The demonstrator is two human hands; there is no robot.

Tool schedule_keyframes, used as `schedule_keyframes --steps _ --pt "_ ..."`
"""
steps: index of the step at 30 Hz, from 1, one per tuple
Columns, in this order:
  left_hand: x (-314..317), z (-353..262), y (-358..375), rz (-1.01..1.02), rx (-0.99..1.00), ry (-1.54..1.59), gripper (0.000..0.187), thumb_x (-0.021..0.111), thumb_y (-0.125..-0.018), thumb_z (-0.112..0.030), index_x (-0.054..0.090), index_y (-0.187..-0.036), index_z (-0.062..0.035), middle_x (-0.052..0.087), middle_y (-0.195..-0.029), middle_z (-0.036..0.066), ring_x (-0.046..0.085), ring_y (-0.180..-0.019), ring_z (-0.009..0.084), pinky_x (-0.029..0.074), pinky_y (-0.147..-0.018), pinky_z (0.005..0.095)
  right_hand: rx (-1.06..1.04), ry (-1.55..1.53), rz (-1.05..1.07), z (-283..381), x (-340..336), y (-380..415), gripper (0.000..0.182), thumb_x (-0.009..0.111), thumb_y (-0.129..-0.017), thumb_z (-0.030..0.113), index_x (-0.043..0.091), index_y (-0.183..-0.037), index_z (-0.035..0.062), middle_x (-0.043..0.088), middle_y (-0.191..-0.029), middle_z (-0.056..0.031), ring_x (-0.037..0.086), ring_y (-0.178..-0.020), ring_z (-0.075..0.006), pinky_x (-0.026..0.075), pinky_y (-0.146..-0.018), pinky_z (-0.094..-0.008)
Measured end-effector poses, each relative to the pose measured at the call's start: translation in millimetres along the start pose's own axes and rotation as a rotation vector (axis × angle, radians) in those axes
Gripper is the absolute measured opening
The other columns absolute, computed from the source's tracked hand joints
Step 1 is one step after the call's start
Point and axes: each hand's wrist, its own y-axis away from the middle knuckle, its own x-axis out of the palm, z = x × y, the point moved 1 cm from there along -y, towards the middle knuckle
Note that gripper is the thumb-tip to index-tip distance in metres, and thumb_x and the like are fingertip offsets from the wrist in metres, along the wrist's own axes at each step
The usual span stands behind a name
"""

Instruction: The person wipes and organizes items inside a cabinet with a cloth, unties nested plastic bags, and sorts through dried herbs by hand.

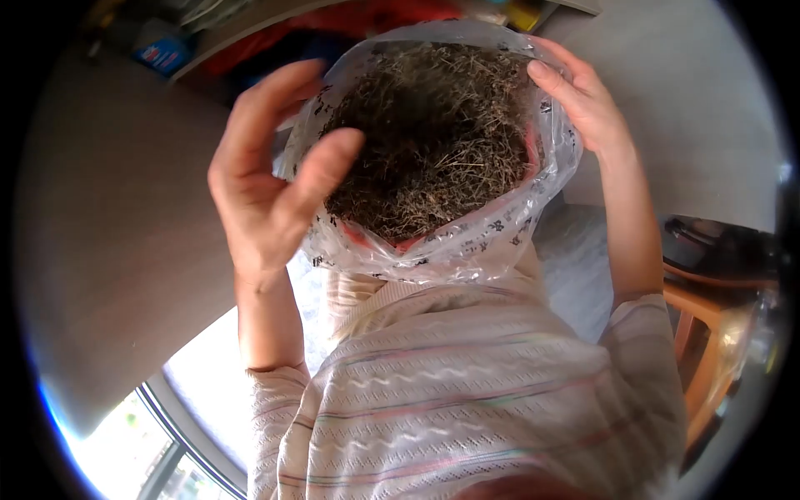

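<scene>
A clear plastic bag (492,250) with small dark prints is held up in front of my body, its mouth spread wide. Dried, brown, stalky plant matter (450,175) fills it, with a darker hollow left of the middle. Some red shows through the plastic near the rim. My right hand (587,100) grips the bag's upper right edge, thumb inside and fingers outside. At the left side my left hand (267,175) is open, thumb and fingers spread apart, the thumb tip overlapping the bag's mouth.
Behind the bag is a shelf edge (250,33) with red cloth (350,21) and a blue packet (162,52). A wooden chair (704,308) stands at the right. A large grey-brown panel (117,208) fills the left, with a window (158,442) below it.
</scene>
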Motion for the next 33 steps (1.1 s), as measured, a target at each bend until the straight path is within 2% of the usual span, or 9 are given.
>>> schedule_keyframes --steps 5,6,8,16,18,20,25,28,33 --pt "-24.1 33.1 65.7 -0.279 -0.385 -0.021 0.089 0.076 -0.067 -0.045 0.038 -0.131 0.0032 0.047 -0.125 0.019 0.045 -0.117 0.027 0.038 -0.096 0.0354 0.06 -0.038 0.178 -31.8 -0.6 -26.8 0.049 0.059 -0.088 0.031 0.047 -0.125 0.0015 0.055 -0.112 -0.003 0.051 -0.098 -0.0097 0.042 -0.084 -0.025" --pt "-21.7 32.1 76.5 -0.214 -0.497 0.1 0.106 0.073 -0.062 -0.058 0.027 -0.136 0.0035 0.04 -0.131 0.022 0.036 -0.124 0.0314 0.031 -0.102 0.0423 0.067 -0.043 0.206 -37.7 2.9 -34.2 0.049 0.059 -0.088 0.032 0.047 -0.125 0.0014 0.055 -0.113 -0.0032 0.051 -0.099 -0.0099 0.041 -0.085 -0.025" --pt "-16.3 52.8 116.7 -0.275 -0.629 0.134 0.104 0.073 -0.062 -0.058 0.031 -0.134 0.0032 0.042 -0.13 0.021 0.035 -0.125 0.0303 0.028 -0.104 0.0398 0.063 -0.031 0.255 -36.7 8.4 -45.1 0.05 0.058 -0.088 0.032 0.047 -0.125 0.0012 0.055 -0.113 -0.0034 0.051 -0.1 -0.0102 0.041 -0.086 -0.0252" --pt "9.7 -11.5 110.8 -0.479 -0.585 0.554 0.082 0.074 -0.074 -0.034 0.031 -0.132 0.0048 0.048 -0.124 0.014 0.045 -0.114 0.0192 0.033 -0.098 0.0295 0.04 -0.018 0.383 -37.7 3.5 -79.6 0.052 0.056 -0.089 0.035 0.045 -0.125 0.0004 0.053 -0.117 -0.0045 0.049 -0.105 -0.0117 0.04 -0.089 -0.0256" --pt "-3.5 20.5 127.7 -0.659 -0.733 0.471 0.078 0.071 -0.078 -0.031 0.03 -0.133 0.005 0.047 -0.124 0.014 0.046 -0.114 0.0205 0.036 -0.098 0.0308 0.048 -0.023 0.409 -38.2 7.4 -108.3 0.052 0.055 -0.089 0.036 0.045 -0.126 0.0002 0.053 -0.118 -0.0048 0.049 -0.106 -0.012 0.039 -0.09 -0.0257" --pt "0.3 -11.1 113.2 -0.616 -0.545 0.618 0.075 0.07 -0.079 -0.03 0.031 -0.133 0.0051 0.048 -0.124 0.013 0.046 -0.114 0.0188 0.037 -0.097 0.0309 0.014 -0.039 0.437 -27.2 16.8 -119.7 0.053 0.055 -0.089 0.037 0.045 -0.126 0.0 0.052 -0.119 -0.0051 0.048 -0.107 -0.0124 0.039 -0.091 -0.0258" --pt "4.4 -34.2 123.8 -0.863 -0.324 0.591 0.059 0.065 -0.083 -0.027 0.04 -0.127 0.0032 0.053 -0.118 0.01 0.056 -0.1 0.0155 0.048 -0.085 0.0305 -0.107 -0.155 0.627 18.9 61.8 -123.6 0.054 0.053 -0.09 0.038 0.044 -0.126 -0.0005 0.051 -0.121 -0.0058 0.048 -0.11 -0.0133 0.038 -0.094 -0.0261" --pt "12.1 -49.0 170.6 -1.111 -0.2 0.678 0.053 0.055 -0.087 -0.041 0.05 -0.12 0.0005 0.059 -0.112 0.011 0.06 -0.095 0.019 0.05 -0.083 0.0325 -0.099 -0.209 0.906 49.1 113.7 -91.0 0.055 0.052 -0.09 0.04 0.043 -0.126 -0.0008 0.051 -0.122 -0.0062 0.047 -0.112 -0.0138 0.037 -0.095 -0.0263" --pt "37.8 -86.9 265.9 -1.369 0.053 0.799 0.057 0.052 -0.087 -0.046 0.048 -0.123 -0.0013 0.057 -0.118 0.01 0.058 -0.103 0.0223 0.049 -0.087 0.0366 0.115 -0.058 1.411 61.7 205.0 -2.9 0.059 0.053 -0.088 0.045 0.045 -0.124 -0.001 0.052 -0.121 -0.0074 0.049 -0.111 -0.0134 0.039 -0.095 -0.0264"
